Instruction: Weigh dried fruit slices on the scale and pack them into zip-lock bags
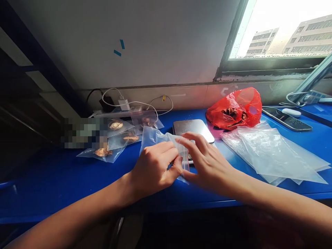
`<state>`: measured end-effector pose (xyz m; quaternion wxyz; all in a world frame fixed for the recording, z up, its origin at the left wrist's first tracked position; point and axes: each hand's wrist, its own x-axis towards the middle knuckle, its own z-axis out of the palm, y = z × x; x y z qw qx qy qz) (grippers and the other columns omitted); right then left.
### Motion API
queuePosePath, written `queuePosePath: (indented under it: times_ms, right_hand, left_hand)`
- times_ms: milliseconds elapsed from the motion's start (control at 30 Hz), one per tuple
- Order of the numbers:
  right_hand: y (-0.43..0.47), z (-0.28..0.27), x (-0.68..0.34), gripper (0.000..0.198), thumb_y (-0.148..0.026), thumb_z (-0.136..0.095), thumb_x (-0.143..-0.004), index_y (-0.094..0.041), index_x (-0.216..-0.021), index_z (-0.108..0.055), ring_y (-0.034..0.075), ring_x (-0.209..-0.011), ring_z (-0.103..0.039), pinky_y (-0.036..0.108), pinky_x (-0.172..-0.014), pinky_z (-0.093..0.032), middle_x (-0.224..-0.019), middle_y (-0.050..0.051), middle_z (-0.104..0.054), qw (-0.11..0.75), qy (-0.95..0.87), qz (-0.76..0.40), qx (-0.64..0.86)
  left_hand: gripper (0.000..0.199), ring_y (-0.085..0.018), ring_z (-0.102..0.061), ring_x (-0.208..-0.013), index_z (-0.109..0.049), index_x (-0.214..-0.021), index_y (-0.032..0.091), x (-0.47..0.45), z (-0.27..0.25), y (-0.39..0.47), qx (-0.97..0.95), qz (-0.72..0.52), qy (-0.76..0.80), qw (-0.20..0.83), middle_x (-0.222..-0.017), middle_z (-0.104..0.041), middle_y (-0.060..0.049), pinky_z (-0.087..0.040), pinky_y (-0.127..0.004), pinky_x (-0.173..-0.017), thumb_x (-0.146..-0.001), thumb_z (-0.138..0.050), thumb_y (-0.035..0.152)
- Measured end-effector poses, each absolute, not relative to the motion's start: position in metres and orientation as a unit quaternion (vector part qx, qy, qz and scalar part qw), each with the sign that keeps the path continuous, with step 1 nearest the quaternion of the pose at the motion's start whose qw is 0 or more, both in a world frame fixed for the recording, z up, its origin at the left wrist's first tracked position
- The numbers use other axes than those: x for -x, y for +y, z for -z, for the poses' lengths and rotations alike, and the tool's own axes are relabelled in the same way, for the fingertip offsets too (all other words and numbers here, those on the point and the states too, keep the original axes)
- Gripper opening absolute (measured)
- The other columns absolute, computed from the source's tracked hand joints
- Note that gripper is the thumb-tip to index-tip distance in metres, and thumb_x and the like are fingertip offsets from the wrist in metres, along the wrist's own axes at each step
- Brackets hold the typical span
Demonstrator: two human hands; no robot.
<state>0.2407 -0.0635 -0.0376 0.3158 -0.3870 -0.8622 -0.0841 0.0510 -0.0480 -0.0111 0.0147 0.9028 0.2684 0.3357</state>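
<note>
A clear zip-lock bag (151, 136) with a red line along its mouth is held between my hands above the front of the desk. My left hand (158, 166) is closed on the bag near its mouth, thumb and fingers pinched together. At the mouth edge, my right hand (207, 162) holds the bag with bent fingers over the top side and the thumb at the lower side. Just behind the hands is a small scale (193, 128) with a silver top, partly covered by the fingers and the bag. The bag's contents, if any, are hidden.
Several filled clear bags (103, 152) lie at left, by a power strip with a white charger (123, 104). A red plastic bag (233, 109) holding dark brown pieces stands right of the scale. Flat clear bags (275, 152) and a phone (287, 119) lie at right on the blue desk (77, 180).
</note>
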Motion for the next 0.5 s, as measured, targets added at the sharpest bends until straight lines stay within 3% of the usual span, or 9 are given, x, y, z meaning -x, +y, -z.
queuePosePath:
  times_ms: [67,100,167,267,367,500]
  right_hand:
    - [-0.065,0.035,-0.243,0.074,-0.034,-0.064,-0.08,-0.016,-0.141,-0.027,0.033,-0.133,-0.037,0.048,-0.094,-0.05,-0.142,0.022,-0.033,0.309,-0.874,0.066,0.37]
    - [-0.066,0.034,-0.245,0.078,-0.036,-0.066,-0.078,-0.017,-0.142,-0.025,0.034,-0.137,-0.031,0.051,-0.098,-0.048,-0.145,0.022,-0.028,0.308,-0.876,0.058,0.367]
    - [-0.067,0.029,-0.248,0.084,-0.04,-0.07,-0.076,-0.019,-0.143,-0.023,0.033,-0.14,-0.025,0.052,-0.102,-0.045,-0.147,0.021,-0.023,0.32,-0.873,0.033,0.367]
    - [-0.066,0.022,-0.252,0.09,-0.044,-0.074,-0.072,-0.023,-0.144,-0.023,0.031,-0.14,-0.026,0.049,-0.105,-0.044,-0.146,0.018,-0.026,0.347,-0.866,-0.03,0.36]
    - [-0.065,0.017,-0.253,0.082,-0.043,-0.075,-0.073,-0.022,-0.139,-0.03,0.028,-0.134,-0.036,0.044,-0.104,-0.046,-0.14,0.015,-0.036,0.354,-0.867,-0.078,0.342]
    - [-0.068,0.013,-0.248,0.046,-0.034,-0.071,-0.078,-0.021,-0.117,-0.051,0.023,-0.112,-0.054,0.04,-0.093,-0.05,-0.119,0.01,-0.055,0.361,-0.864,-0.137,0.323]
  left_hand:
    - [0.006,-0.015,-0.055,-0.072,-0.051,-0.085,0.017,-0.047,0.008,-0.048,-0.901,-0.361,0.241,0.01,-0.079,-0.057,-0.003,-0.048,-0.029,-0.066,-0.091,-0.049,0.019]
    - [0.01,-0.018,-0.058,-0.084,-0.051,-0.098,0.017,-0.045,0.006,-0.048,-0.903,-0.369,0.22,0.004,-0.092,-0.059,-0.007,-0.05,-0.032,-0.075,-0.091,-0.053,0.025]
    - [0.046,-0.027,-0.054,-0.112,-0.044,-0.122,0.02,-0.042,0.002,-0.048,-0.918,-0.351,0.184,-0.011,-0.122,-0.051,-0.015,-0.048,-0.043,-0.093,-0.088,-0.061,0.046]
    - [0.084,-0.04,-0.032,-0.136,-0.034,-0.136,0.028,-0.039,0.0,-0.049,-0.945,-0.274,0.178,-0.027,-0.146,-0.03,-0.018,-0.034,-0.058,-0.107,-0.071,-0.066,0.07]
    - [0.09,-0.045,-0.02,-0.142,-0.027,-0.142,0.029,-0.039,0.003,-0.049,-0.951,-0.233,0.203,-0.028,-0.153,-0.024,-0.02,-0.026,-0.067,-0.107,-0.071,-0.072,0.064]
    - [0.08,-0.036,-0.037,-0.137,-0.03,-0.138,0.024,-0.04,0.006,-0.047,-0.947,-0.248,0.197,0.057,-0.145,-0.04,-0.02,-0.038,-0.055,-0.106,-0.076,-0.075,0.047]
